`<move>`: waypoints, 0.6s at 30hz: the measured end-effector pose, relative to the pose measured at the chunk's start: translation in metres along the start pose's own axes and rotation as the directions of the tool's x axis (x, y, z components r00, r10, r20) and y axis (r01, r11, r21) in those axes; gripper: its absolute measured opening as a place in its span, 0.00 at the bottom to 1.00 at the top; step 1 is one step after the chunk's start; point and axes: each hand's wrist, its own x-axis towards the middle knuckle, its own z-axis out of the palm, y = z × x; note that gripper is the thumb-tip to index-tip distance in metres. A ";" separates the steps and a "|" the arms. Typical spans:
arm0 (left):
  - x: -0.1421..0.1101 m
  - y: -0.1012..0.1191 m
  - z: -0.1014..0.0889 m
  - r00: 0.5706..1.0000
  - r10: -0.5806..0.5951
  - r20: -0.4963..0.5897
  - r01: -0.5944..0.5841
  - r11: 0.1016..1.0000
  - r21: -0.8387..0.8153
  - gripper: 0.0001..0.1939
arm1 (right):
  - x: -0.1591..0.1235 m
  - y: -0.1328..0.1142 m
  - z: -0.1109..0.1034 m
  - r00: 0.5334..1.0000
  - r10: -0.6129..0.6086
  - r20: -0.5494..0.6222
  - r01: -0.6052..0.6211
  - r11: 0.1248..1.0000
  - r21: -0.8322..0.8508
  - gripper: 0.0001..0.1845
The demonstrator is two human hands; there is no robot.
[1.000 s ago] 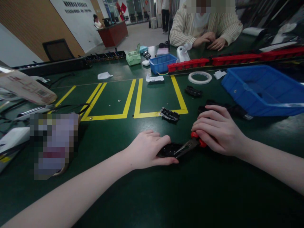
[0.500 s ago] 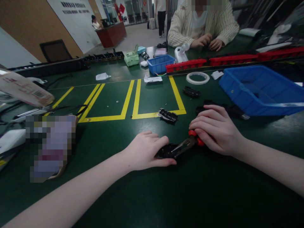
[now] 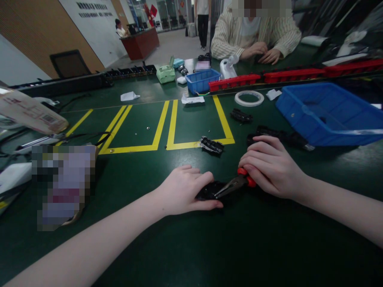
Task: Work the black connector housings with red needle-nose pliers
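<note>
My left hand (image 3: 190, 190) is closed round a black plastic part (image 3: 209, 190), pressing it to the green table (image 3: 167, 247). Needle-nose pliers (image 3: 235, 184) with red handles are gripped in my right hand (image 3: 271, 169). Their jaws point left, and the tips reach the black part by my left thumb; whether they pinch anything is too small to tell. Beyond my hands lies another part, black with silvery edges (image 3: 212, 146), on the yellow tape. Farther right is a small black part (image 3: 241, 115). Longer black pieces (image 3: 281, 136) lie just past my right hand.
A large blue bin (image 3: 326, 131) stands at the right, near a white tape roll (image 3: 249, 98). Red strips (image 3: 299, 75) run across behind it. A smaller blue bin (image 3: 203, 81) and a green pouch (image 3: 165, 74) are farther back. Across the table sits a person in a striped shirt (image 3: 229, 36).
My right hand has dropped slightly, and the pliers have turned a little, their jaws now lying at a flatter angle against the black part. My left hand has stayed in place.
</note>
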 end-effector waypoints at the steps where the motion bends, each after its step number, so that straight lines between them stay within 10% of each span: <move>1: 0.000 0.000 0.000 1.000 0.002 -0.002 -0.002 1.000 0.001 0.23 | 0.000 0.000 0.000 1.000 -0.003 0.004 0.003 1.000 -0.002 0.09; 18: 0.000 0.000 0.000 1.000 0.013 -0.003 -0.013 1.000 -0.010 0.23 | 0.000 0.002 0.000 1.000 -0.010 0.010 0.010 1.000 0.006 0.09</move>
